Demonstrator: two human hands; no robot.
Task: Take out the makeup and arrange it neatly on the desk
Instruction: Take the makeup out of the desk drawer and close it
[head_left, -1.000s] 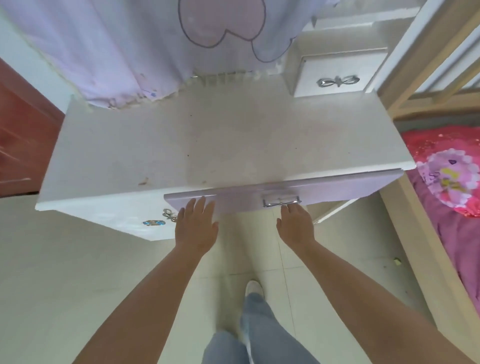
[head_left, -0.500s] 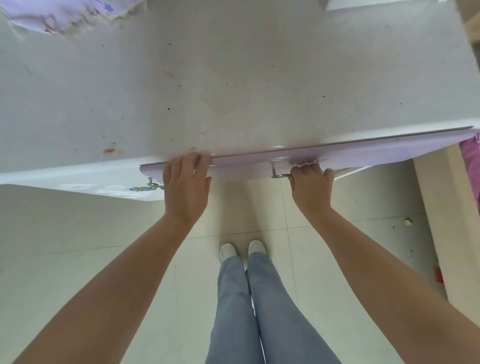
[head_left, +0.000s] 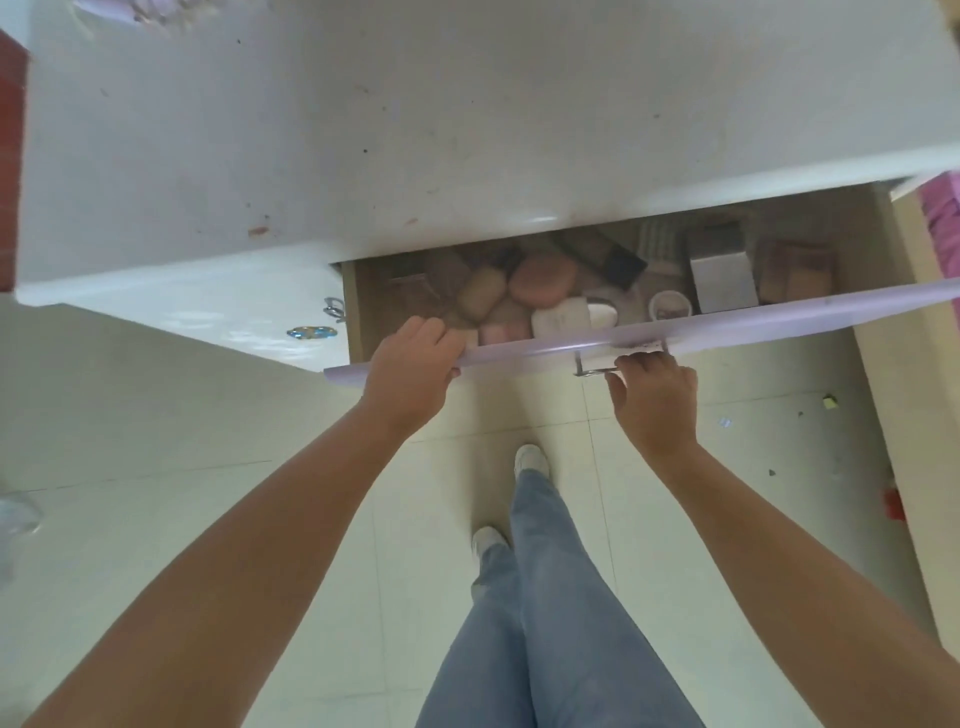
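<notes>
The lilac-fronted drawer (head_left: 753, 319) under the white desk top (head_left: 415, 130) stands pulled partly out. Inside lie several makeup items: a pink rounded case (head_left: 543, 280), a tan pouch (head_left: 480, 296), a white box (head_left: 561, 322), a small round pot (head_left: 670, 306), a silver box (head_left: 722, 275) and dark flat palettes (head_left: 605, 254). My left hand (head_left: 410, 364) curls over the drawer front's top edge near its left end. My right hand (head_left: 652, 395) grips the metal handle (head_left: 597, 370) from below.
A white side cabinet (head_left: 208, 312) with a decorated knob sits left of the drawer. A wooden bed frame (head_left: 909, 322) with pink bedding stands at the right. Pale floor tiles, my legs and small bits of litter lie below.
The drawer has slid out towards me, from shut to partly open, and its contents now show. Both hands kept their hold on its front.
</notes>
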